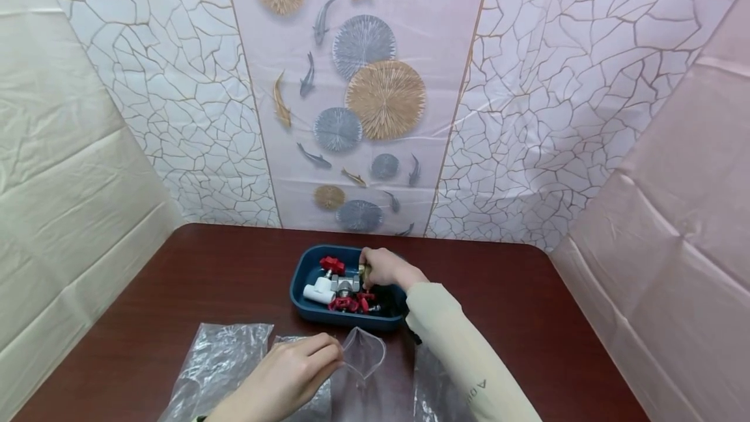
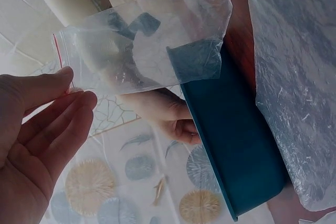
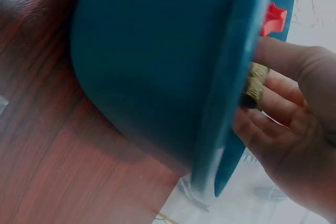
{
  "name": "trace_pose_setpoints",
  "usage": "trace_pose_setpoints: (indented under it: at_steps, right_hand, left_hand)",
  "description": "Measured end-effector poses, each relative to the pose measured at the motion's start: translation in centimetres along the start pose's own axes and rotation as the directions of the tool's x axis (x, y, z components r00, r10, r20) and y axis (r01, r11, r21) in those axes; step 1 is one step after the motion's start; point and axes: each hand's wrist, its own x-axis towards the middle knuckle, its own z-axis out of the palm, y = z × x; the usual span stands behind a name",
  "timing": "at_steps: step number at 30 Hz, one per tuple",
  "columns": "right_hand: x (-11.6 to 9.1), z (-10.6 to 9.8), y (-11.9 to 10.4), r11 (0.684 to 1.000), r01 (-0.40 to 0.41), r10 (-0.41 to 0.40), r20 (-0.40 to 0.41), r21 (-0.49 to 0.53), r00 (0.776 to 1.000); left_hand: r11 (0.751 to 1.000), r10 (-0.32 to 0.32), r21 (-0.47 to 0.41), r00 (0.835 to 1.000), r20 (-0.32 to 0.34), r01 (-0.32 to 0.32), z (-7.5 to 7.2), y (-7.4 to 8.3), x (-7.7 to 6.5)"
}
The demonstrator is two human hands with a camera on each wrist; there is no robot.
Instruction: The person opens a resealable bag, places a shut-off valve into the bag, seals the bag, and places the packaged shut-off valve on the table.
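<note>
My left hand (image 1: 290,370) pinches the edge of a clear zip bag (image 2: 152,51) between thumb and fingertips; its mouth gapes in the head view. Inside the blue tub (image 1: 351,321), my right hand (image 1: 387,269) reaches over the rim from the right. Its thumb and fingers grip a short brass pipe fitting (image 3: 254,85), partly hidden by the tub wall in the right wrist view. Left of that hand lie a white pipe tee (image 1: 319,292), a silver metal valve body (image 1: 346,284) and red valve handles (image 1: 332,264).
Flat clear plastic bags (image 1: 225,357) lie on the dark red-brown table (image 1: 234,272) at the front left. Another clear bag (image 1: 433,383) lies partly under the right sleeve (image 1: 469,350). Behind the table hangs a patterned cloth (image 1: 363,168), with pale cloth walls at both sides.
</note>
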Motion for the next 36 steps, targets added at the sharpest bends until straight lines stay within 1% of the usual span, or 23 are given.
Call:
trace_pose_setpoints:
  at_steps: [4,7,11,13,16,20,24,28,31,36]
  right_hand:
    - [-0.5,0.5,-0.6,0.998,0.016,-0.020,-0.055,-0.069,0.998]
    - [-0.9,0.5,-1.1,0.990,0.020,-0.031,-0.073,-0.143,0.997]
    - [-1.4,0.6,-1.7,0.975,0.026,-0.036,-0.038,-0.222,0.999]
    - [-1.6,0.6,-1.8,0.972,0.029,-0.032,-0.007,-0.233,0.999]
    - [-1.8,0.6,-1.9,0.974,0.036,-0.032,0.021,-0.225,0.999]
    - [-2.2,0.6,-1.9,0.984,0.039,-0.033,0.039,-0.174,0.999]
    - [-2.5,0.4,-1.8,0.987,0.050,-0.044,0.039,-0.154,0.998]
    - [-2.7,0.3,-1.9,0.986,0.067,-0.065,0.022,-0.154,0.998]
    - [-2.7,0.2,-1.8,0.990,0.051,-0.050,0.015,-0.130,0.999]
    - [-2.7,0.4,-1.5,0.994,0.003,-0.004,-0.015,-0.107,1.000]
  left_hand:
    - [1.000,-0.003,0.003,1.000,0.004,0.003,0.1,0.0,-0.2]
    - [1.000,0.006,0.011,1.000,0.003,-0.006,0.1,0.1,-0.2]
    - [1.000,0.007,-0.003,1.000,0.023,-0.007,0.1,0.2,-0.2]
    - [1.000,0.002,-0.017,0.999,0.037,-0.002,0.1,0.2,-0.2]
    - [1.000,0.003,-0.025,0.999,0.049,-0.002,0.0,0.2,-0.2]
    - [1.000,0.018,-0.020,0.999,0.042,-0.017,0.1,0.2,-0.1]
    - [0.999,0.045,-0.003,0.999,0.025,-0.045,0.2,0.2,-0.2]
    - [0.999,0.049,0.003,0.999,0.022,-0.049,0.3,0.2,-0.2]
    - [0.999,0.050,0.000,0.998,0.027,-0.050,0.3,0.2,-0.2]
    - [0.999,0.051,0.005,0.998,0.031,-0.051,0.4,0.3,-0.2]
